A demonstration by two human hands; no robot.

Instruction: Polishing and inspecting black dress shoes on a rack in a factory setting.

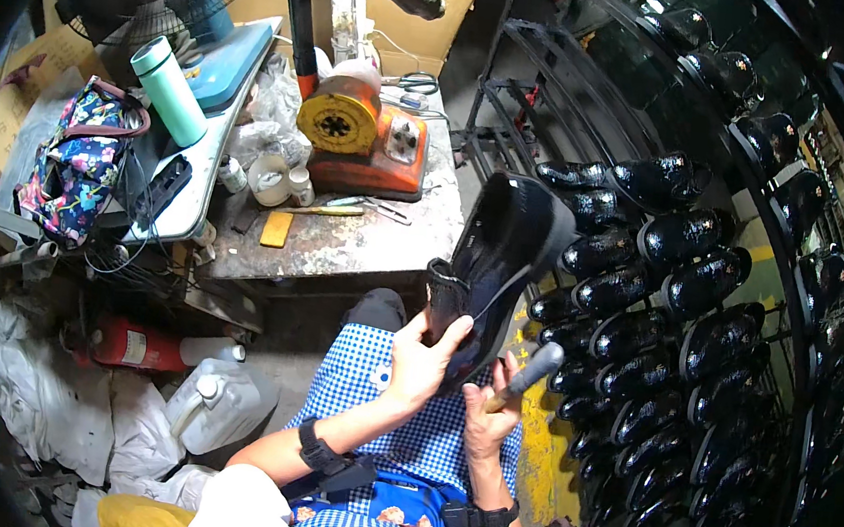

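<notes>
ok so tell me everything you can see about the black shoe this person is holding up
The black shoe looks like dark matte leather or suede, duller than the glossy shoes on the rack beside it. It is tilted, toe up and away, heel down over the lap. The left hand grips its heel end. The right hand, just below, holds a tool with a grey head near it.
</notes>
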